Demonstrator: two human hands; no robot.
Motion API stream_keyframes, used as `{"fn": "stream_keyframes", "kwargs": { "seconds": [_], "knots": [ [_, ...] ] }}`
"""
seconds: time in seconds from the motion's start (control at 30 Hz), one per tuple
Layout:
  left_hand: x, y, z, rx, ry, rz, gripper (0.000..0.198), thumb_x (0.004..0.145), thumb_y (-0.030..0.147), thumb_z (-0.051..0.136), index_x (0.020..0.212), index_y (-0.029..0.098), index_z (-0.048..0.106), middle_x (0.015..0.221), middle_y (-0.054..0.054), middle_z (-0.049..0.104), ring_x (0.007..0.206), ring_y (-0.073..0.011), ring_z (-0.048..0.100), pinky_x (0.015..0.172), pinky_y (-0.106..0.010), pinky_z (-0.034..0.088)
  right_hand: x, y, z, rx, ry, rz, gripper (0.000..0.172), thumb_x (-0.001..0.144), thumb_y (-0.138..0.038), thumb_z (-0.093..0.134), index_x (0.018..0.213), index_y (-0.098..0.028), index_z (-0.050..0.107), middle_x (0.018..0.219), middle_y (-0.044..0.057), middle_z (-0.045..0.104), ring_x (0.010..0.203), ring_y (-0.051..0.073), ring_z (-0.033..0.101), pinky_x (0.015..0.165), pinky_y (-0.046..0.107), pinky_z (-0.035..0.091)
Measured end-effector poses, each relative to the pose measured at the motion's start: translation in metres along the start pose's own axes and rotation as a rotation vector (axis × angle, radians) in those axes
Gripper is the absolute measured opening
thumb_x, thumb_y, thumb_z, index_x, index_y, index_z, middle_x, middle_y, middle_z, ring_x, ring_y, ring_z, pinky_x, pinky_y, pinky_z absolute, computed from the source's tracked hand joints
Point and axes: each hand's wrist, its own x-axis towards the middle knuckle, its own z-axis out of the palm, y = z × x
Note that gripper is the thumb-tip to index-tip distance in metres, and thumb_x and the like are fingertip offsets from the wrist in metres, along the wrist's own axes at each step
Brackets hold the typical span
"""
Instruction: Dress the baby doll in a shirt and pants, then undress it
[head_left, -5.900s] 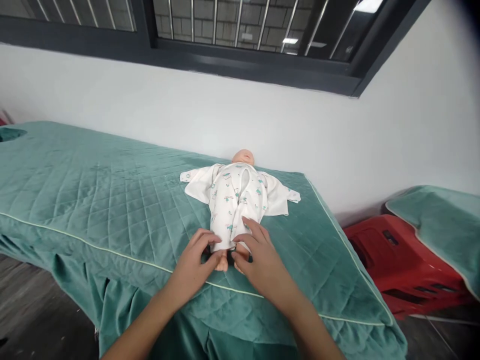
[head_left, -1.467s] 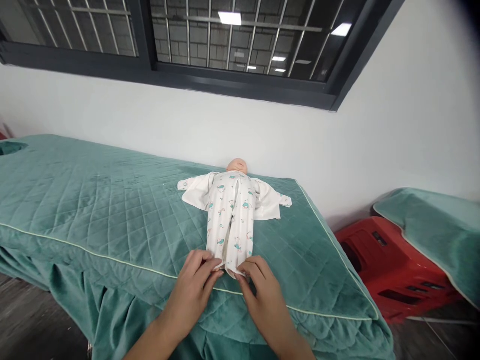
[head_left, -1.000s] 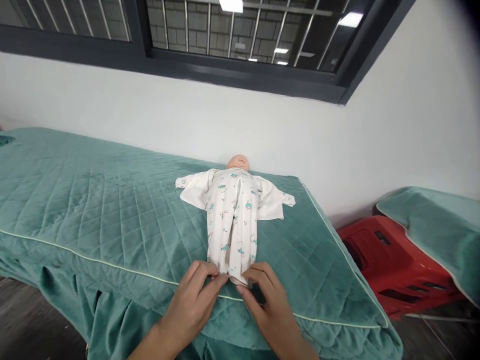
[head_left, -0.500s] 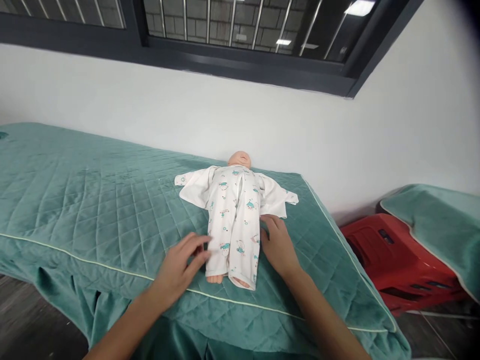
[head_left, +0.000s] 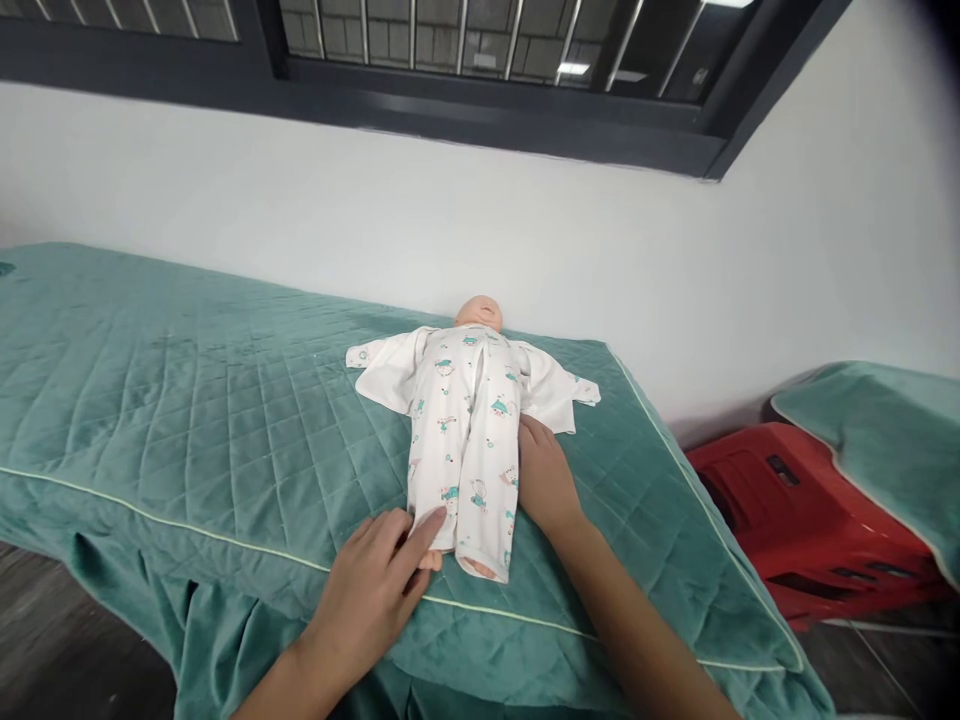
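A baby doll (head_left: 480, 312) lies on its back, its head toward the wall, under a white baby garment (head_left: 465, 420) with green and pink cartoon prints. Two white sleeves spread out to its sides; the doll's bare toes (head_left: 430, 560) show below the left trouser leg. My left hand (head_left: 367, 590) is closed at that leg's lower end, its thumb over the cloth and the other fingers along the outer edge. On the other side, my right hand (head_left: 549, 478) rests against the right trouser leg, fingers extended, with the fingertips partly hidden by the cloth.
Beneath the doll is a bed with a green quilted cover (head_left: 247, 420), its piped edge near me. A white wall (head_left: 300, 200) and a dark-framed barred window (head_left: 480, 110) stand behind. Red plastic stools (head_left: 810, 510), partly draped with green cloth (head_left: 877, 430), are at right.
My left hand has moved down and right onto the trouser leg's lower end, closing on it. My right hand has shifted slightly up and left against the clothing. The doll stays in place.
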Motion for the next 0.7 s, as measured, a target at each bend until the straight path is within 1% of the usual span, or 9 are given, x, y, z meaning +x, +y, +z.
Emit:
{"fn": "stream_keyframes", "kwargs": {
  "seconds": [0.1,0.23,0.33,0.4,0.5,0.6,0.7],
  "knots": [
    [-0.002,0.0,-0.001,-0.045,0.022,-0.02,0.051,0.092,0.018,0.053,0.141,0.026,0.045,0.092,-0.005,0.054,0.077,-0.0176,0.055,0.066,-0.03,0.047,-0.002,0.0,0.001,0.02,-0.011,0.033,0.043,0.093,-0.012,0.043,0.136,-0.013,0.049,0.138,0.014,0.054,0.126,0.026,0.048,0.107,0.04,0.039],
    [-0.002,0.005,-0.004,-0.199,0.114,-0.076,0.045,0.093,0.018,0.054,0.137,0.028,0.05,0.095,-0.004,0.055,0.077,-0.0142,0.056,0.064,-0.025,0.048,-0.002,0.0,0.002,0.029,-0.029,0.061,0.042,0.093,-0.012,0.042,0.134,-0.013,0.051,0.138,0.014,0.055,0.125,0.026,0.049,0.106,0.041,0.04],
    [-0.001,0.008,-0.008,-0.273,0.145,-0.115,0.04,0.093,0.019,0.055,0.132,0.028,0.054,0.095,-0.004,0.054,0.078,-0.0127,0.056,0.064,-0.022,0.049,-0.002,0.001,0.003,0.028,-0.036,0.077,0.041,0.093,-0.012,0.042,0.132,-0.012,0.053,0.138,0.014,0.055,0.125,0.026,0.049,0.106,0.041,0.039],
    [-0.001,0.01,-0.011,-0.31,0.17,-0.159,0.035,0.093,0.02,0.056,0.127,0.028,0.058,0.096,-0.004,0.054,0.078,-0.0122,0.057,0.064,-0.022,0.049,-0.003,0.001,0.002,0.024,-0.038,0.087,0.04,0.092,-0.011,0.043,0.13,-0.013,0.054,0.138,0.015,0.055,0.125,0.026,0.049,0.106,0.041,0.039],
    [-0.002,0.013,-0.014,-0.35,0.21,-0.232,0.03,0.093,0.018,0.055,0.12,0.028,0.061,0.095,-0.003,0.052,0.077,-0.0115,0.057,0.059,-0.019,0.048,-0.004,0.0,0.002,0.028,-0.041,0.092,0.039,0.092,-0.011,0.043,0.128,-0.014,0.056,0.138,0.014,0.055,0.126,0.026,0.048,0.107,0.041,0.038],
    [-0.005,0.014,-0.01,-0.358,0.23,-0.26,0.027,0.093,0.017,0.053,0.117,0.027,0.063,0.094,-0.003,0.051,0.075,-0.011,0.057,0.056,-0.018,0.047,-0.003,0.001,0.003,0.055,-0.036,0.111,0.038,0.092,-0.011,0.043,0.127,-0.013,0.057,0.137,0.015,0.055,0.125,0.026,0.049,0.106,0.042,0.039],
    [-0.01,0.012,0.0,-0.31,0.229,-0.235,0.027,0.094,0.017,0.052,0.117,0.026,0.064,0.092,-0.003,0.052,0.074,-0.0115,0.057,0.06,-0.021,0.048,-0.001,0.005,0.006,0.122,-0.006,0.115,0.037,0.09,-0.011,0.044,0.125,-0.013,0.058,0.135,0.015,0.056,0.125,0.026,0.05,0.107,0.044,0.039]
  ]
}}
